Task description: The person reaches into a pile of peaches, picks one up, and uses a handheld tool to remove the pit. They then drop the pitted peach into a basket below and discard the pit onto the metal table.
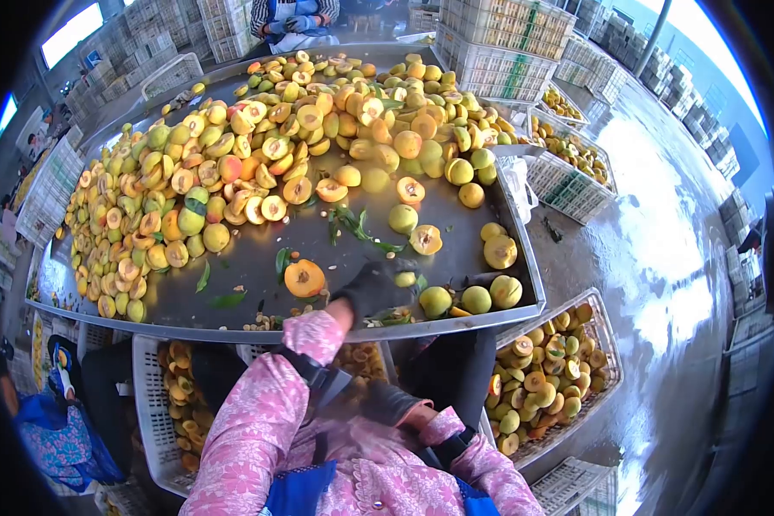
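Observation:
My left hand (374, 292), in a dark glove, reaches over the near edge of the metal table (258, 284). It is blurred, beside a small yellow-green fruit piece (405, 279); whether it holds anything is unclear. My right hand (391, 404), also dark-gloved, is low near my body, in front of a crate of fruit, its fingers smeared by motion. A halved fruit (304, 279) lies cut side up left of my left hand. Whole and halved fruits (435, 301) sit to its right. A large heap of halved fruits (232, 163) covers the table's far and left parts.
Fruit-filled crates stand below the table at left (150, 404) and right (611, 387). More crates (568, 185) and tall crate stacks (499, 64) are beyond its right side. One person (292, 21) stands across the table; another (64, 439) is at lower left.

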